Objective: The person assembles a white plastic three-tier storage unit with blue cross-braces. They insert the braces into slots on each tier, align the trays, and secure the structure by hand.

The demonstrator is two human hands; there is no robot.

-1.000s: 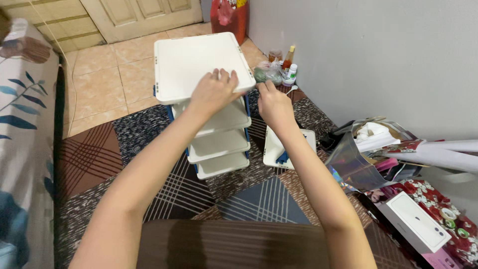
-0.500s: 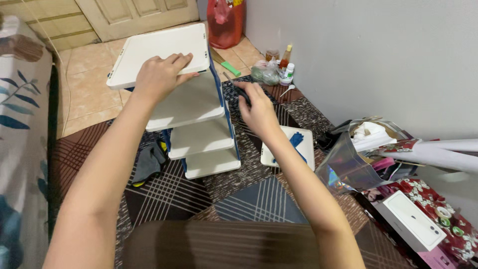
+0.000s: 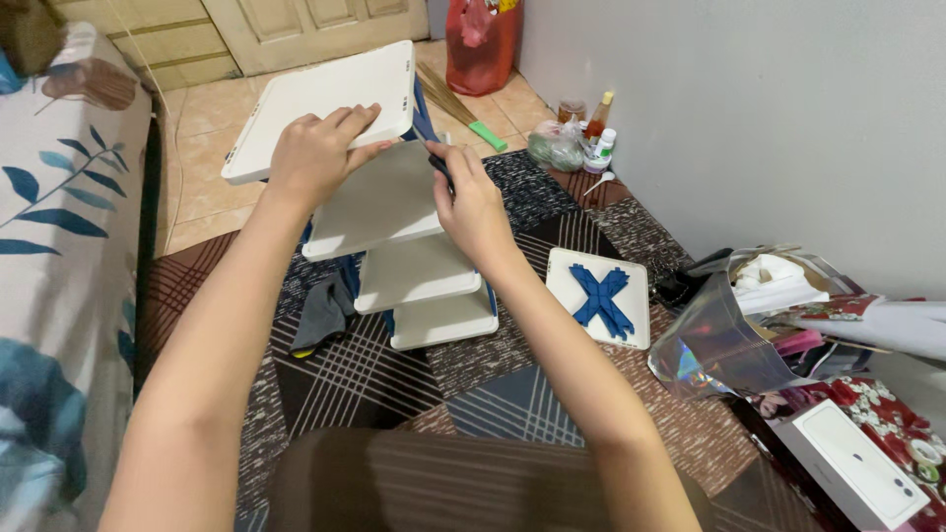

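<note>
Patchwork rug (image 3: 512,394) on tiled floor (image 3: 207,118), beside grey wall (image 3: 749,108)

The left hand (image 3: 313,150) grips the top panel of a tilted white tiered shelf (image 3: 394,212), while the right hand (image 3: 471,197) pinches its blue post (image 3: 430,133). To the right on the patterned rug (image 3: 512,394) lies a white tile with blue crossed pieces (image 3: 599,296).

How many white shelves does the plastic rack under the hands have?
4. The top white shelf is under the left hand; the second is beside the right hand; the third and fourth are lower. More may be hidden.
</note>
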